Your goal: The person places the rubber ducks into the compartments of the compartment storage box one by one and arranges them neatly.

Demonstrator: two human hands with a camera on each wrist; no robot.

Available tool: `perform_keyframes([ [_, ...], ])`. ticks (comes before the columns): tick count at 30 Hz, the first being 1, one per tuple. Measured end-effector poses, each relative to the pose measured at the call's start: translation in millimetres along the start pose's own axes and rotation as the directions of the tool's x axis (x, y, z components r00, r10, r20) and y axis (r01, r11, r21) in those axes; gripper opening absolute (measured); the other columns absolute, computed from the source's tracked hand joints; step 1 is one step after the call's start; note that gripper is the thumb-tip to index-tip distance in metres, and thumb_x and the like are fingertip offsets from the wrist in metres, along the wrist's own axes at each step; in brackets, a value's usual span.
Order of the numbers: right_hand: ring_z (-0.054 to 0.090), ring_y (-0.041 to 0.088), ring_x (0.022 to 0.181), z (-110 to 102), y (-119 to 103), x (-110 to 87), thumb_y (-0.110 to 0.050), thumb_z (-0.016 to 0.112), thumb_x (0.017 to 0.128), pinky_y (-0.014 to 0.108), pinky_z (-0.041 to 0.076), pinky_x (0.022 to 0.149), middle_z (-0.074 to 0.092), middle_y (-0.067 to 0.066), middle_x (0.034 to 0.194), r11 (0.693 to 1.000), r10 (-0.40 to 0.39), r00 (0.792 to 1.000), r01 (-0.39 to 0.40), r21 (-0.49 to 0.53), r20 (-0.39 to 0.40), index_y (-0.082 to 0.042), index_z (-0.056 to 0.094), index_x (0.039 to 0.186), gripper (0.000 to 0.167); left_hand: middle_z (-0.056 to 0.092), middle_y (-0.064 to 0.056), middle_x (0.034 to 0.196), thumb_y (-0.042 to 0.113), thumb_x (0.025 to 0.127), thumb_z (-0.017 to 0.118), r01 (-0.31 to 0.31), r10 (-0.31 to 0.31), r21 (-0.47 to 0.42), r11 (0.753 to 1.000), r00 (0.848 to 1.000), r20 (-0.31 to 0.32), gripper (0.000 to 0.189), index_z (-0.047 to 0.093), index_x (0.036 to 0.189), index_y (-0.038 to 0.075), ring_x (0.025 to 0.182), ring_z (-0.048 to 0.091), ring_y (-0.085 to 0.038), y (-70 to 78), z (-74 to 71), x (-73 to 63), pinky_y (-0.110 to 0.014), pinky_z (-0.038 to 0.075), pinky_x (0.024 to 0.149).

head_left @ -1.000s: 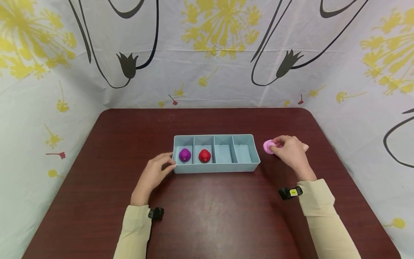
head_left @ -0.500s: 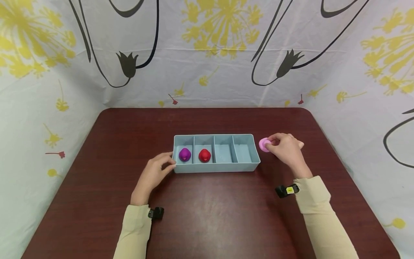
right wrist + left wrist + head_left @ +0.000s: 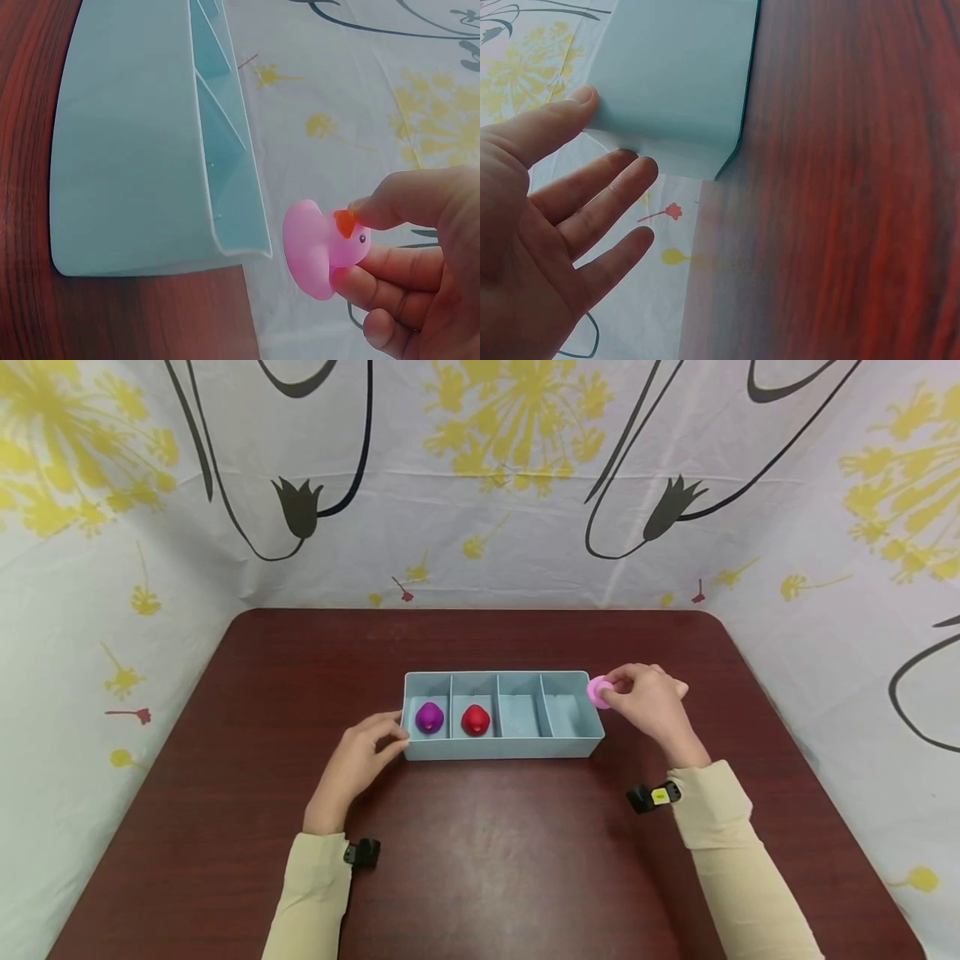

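In the head view a pale blue box (image 3: 495, 749) with a row of compartments stands on the table. My left hand (image 3: 365, 764) touches its left end, the thumb near the front corner. The left wrist view shows that thumb on the box's wall and the other visible fingers extended loosely. My right hand (image 3: 648, 700) pinches a pink rubber duck (image 3: 307, 247) by its head between thumb and fingers, raised near the box's right end. A purple rounded toy (image 3: 429, 717) lies in the leftmost compartment, and a red one (image 3: 476, 720) in the compartment beside it.
The dark red-brown table (image 3: 480, 860) reaches back to a white cloth (image 3: 525, 543) printed with yellow and grey flowers, which also hangs on both sides. Bare compartments make up the right half of the box. Each wrist carries a small black camera.
My right hand has carried the pink duck leftward and slightly away from me, from beside the box up to its right rim. The left hand and box have stayed in place.
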State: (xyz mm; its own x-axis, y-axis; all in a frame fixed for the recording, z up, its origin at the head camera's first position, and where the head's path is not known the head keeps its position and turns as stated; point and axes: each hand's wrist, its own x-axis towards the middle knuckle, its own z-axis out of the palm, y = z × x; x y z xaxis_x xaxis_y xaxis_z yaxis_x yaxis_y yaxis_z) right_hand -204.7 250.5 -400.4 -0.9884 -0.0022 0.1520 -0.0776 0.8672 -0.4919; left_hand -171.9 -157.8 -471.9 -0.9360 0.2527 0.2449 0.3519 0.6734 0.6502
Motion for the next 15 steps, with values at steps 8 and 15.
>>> perform_keyframes([
  [8, 0.050, 0.031, 0.093, 3.8, -7.1, 4.0, -0.024, 0.069, 0.084, 0.055, 0.023, 0.079, 0.066, 0.015, 0.085, 1.000, -0.012, 1.000, 0.013, -0.011, 0.010, -0.001, 0.067, 0.099, 0.027, 0.060, -0.010, 0.130, 0.016, 0.086, 0.072, 0.008, -0.008, -0.005, 1.000, 1.000, 0.007, 0.008, 0.069, 0.093, 0.015, 0.118, 0.058, -0.027, -1.1, 0.4, -0.3, -0.044, 0.051, 0.095],
  [15, 0.051, 0.028, 0.091, 9.8, -16.0, 7.8, -0.024, 0.070, 0.084, 0.055, 0.022, 0.080, 0.066, 0.013, 0.084, 0.999, -0.038, 0.999, 0.039, -0.010, 0.019, -0.002, 0.069, 0.097, 0.025, 0.061, -0.010, 0.129, 0.015, 0.086, 0.072, 0.002, -0.002, -0.013, 1.000, 1.000, -0.001, 0.008, 0.069, 0.093, 0.013, 0.118, 0.058, -0.028, -1.7, 1.3, -0.2, -0.045, 0.050, 0.095],
])
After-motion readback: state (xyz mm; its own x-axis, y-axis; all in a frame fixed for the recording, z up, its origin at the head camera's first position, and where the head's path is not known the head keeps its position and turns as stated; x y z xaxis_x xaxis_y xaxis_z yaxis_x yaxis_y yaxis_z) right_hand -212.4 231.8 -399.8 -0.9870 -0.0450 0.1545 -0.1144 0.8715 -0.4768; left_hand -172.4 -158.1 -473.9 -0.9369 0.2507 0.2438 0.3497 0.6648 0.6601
